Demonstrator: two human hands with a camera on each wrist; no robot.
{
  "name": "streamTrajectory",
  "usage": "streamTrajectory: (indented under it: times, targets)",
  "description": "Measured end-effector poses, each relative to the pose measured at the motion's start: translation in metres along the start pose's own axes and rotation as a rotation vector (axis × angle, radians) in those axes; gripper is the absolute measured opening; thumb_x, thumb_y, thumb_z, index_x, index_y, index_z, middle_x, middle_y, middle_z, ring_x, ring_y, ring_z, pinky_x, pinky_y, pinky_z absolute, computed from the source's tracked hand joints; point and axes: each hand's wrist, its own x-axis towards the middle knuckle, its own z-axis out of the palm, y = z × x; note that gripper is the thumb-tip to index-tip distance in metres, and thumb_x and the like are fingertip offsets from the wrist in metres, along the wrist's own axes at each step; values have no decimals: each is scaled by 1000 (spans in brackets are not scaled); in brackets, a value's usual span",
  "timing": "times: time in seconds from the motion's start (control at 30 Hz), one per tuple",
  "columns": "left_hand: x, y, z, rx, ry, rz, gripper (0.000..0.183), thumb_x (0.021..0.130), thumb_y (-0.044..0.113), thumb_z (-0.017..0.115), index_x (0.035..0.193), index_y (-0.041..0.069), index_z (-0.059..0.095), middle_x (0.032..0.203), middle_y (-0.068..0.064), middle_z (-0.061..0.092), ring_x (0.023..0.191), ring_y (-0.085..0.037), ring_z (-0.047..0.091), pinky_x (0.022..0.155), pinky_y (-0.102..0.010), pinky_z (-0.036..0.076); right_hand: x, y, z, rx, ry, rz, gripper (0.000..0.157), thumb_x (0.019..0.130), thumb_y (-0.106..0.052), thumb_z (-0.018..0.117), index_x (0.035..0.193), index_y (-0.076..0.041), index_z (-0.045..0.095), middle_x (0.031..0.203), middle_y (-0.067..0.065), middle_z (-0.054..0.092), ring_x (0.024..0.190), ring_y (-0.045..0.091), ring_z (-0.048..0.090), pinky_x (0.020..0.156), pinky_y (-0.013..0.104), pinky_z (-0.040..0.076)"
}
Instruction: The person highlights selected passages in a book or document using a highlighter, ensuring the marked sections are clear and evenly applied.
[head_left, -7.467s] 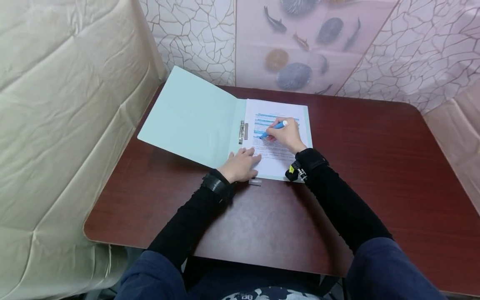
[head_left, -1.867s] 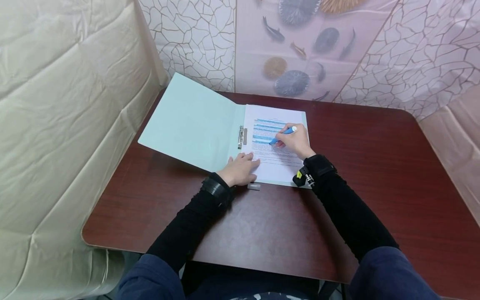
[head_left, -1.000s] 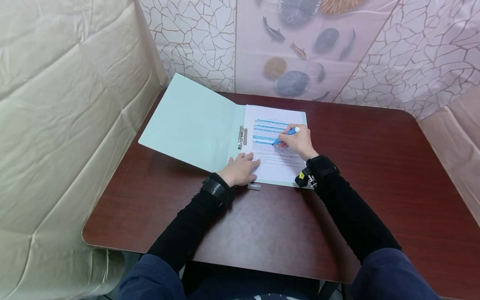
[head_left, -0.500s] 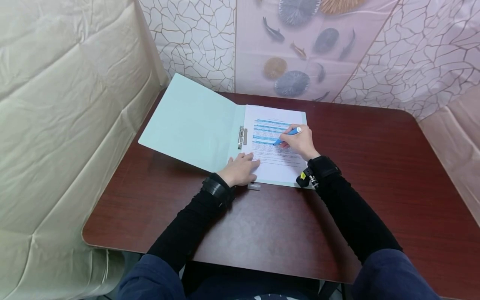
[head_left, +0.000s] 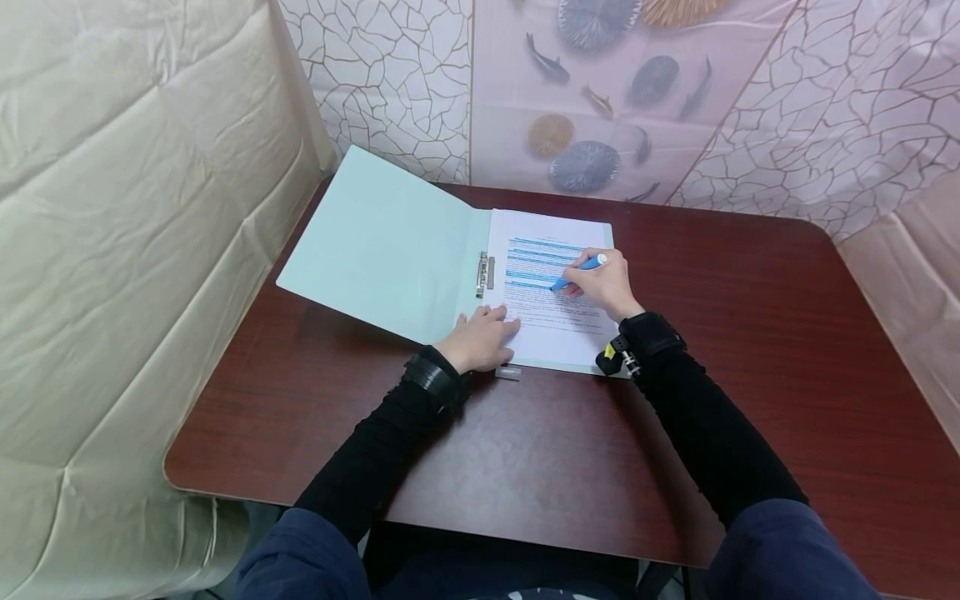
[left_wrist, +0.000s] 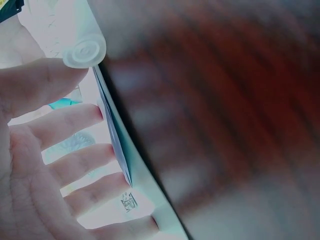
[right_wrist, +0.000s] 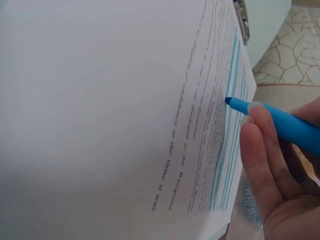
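Note:
A pale green folder [head_left: 382, 250] lies open, with a printed sheet [head_left: 551, 343] on its right side. Several lines of the text carry blue highlighting. My right hand [head_left: 611, 282] pinches a blue highlighter [right_wrist: 287, 125] between thumb and fingers, its dark tip on or just over a text line in the right wrist view. My left hand [head_left: 478, 340] rests with fingers spread on the sheet's lower left corner and the folder edge. Just below the left hand is a translucent cap [head_left: 507, 374], close to the thumb in the left wrist view.
A metal clip [head_left: 482, 275] sits along the folder's spine. The brown table [head_left: 750, 350] extends to the right and in front. Behind it hangs a patterned wall cloth [head_left: 585, 100]; a cream padded cover [head_left: 150, 250] borders the left side.
My right hand has slid the highlighter steadily rightward along a text line over the last two seconds. Earlier it was on a higher line. The left hand stays on the sheet.

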Motion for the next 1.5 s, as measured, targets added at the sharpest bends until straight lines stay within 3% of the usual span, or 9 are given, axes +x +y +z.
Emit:
streamTrajectory:
  times: [0.57,1.5]
  targets:
    - [0,1,0,12,-5,-4,58,97,30,55,150,19,36,161,-10,22,149,-33,19,116,-61,20,0,2,-3,3,3,13,11,84,-8,66,81,2,64,84,25,73,63,25,72,63,34,59]
    - [1,1,1,6,-1,-4,57,97,29,55,150,18,36,161,-11,22,148,-34,19,115,-62,20,0,7,-10,-43,27,41,13,85,-12,66,82,1,63,86,23,73,66,25,73,71,34,59]
